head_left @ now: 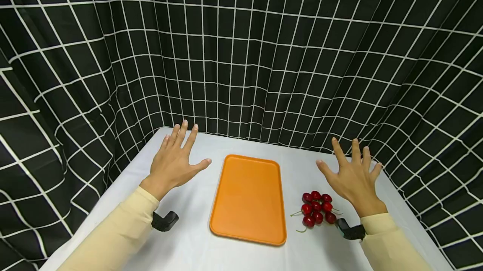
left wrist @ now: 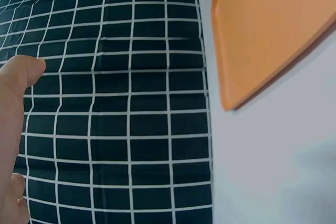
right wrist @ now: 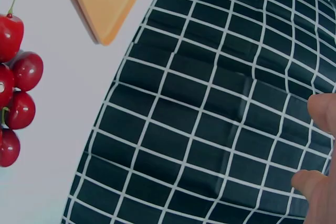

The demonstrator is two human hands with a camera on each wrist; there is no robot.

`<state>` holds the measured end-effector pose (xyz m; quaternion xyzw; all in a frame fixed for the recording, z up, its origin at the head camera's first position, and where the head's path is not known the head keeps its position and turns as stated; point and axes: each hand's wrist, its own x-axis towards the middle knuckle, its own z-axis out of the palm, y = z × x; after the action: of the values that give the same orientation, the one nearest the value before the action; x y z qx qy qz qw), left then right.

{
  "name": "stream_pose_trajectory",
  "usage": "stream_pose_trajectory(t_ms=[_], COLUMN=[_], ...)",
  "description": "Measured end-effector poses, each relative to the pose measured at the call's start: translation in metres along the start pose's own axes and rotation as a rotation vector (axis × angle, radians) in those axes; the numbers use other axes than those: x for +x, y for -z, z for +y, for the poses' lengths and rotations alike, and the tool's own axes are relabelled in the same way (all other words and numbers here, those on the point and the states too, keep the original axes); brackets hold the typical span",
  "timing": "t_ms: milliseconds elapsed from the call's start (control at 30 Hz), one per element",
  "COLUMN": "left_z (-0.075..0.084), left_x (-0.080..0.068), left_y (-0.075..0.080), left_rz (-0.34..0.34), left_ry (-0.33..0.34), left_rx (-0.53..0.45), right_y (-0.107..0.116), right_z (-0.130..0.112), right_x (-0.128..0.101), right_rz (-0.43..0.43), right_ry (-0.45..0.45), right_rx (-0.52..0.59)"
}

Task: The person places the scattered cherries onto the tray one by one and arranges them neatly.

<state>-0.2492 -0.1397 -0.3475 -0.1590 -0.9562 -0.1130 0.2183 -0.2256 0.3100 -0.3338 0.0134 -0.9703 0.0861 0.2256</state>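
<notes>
Cherries [head_left: 316, 209] — red, glossy, stemmed

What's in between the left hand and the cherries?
The orange tray lies on the white table between the left hand and the cherries. The head view shows it; nothing lies in it.

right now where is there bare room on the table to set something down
The orange tray is bare. Free table lies between the left hand and the tray, and along the near edge. It is crowded right of the tray, where the cherries sit beside the right hand.
</notes>
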Motion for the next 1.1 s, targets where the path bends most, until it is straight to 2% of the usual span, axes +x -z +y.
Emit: stream_pose_trajectory(t_ms=[433,800,933,1100], left_z=[0.018,0.034,0.038,0.034], left_x=[-0.021,-0.055,-0.065,-0.077], left_y=[-0.03,-0.064,-0.076,-0.096], left_rz=[-0.009,-0.068,-0.139,-0.305], left_ry=[-0.062,-0.018,-0.009,-0.014], left_rx=[-0.092,-0.233,-0.322,-0.426], right_y=[-0.005,-0.011,-0.013,-0.014], right_z=[0.001,0.003,0.002,0.0], right_x=[-0.004,-0.013,-0.015,-0.017], right_rz=[0.007,-0.013,-0.016,-0.009], right_ry=[0.005,0.01,0.007,0.01], right_rx=[0.034,0.009,0.017,0.025])
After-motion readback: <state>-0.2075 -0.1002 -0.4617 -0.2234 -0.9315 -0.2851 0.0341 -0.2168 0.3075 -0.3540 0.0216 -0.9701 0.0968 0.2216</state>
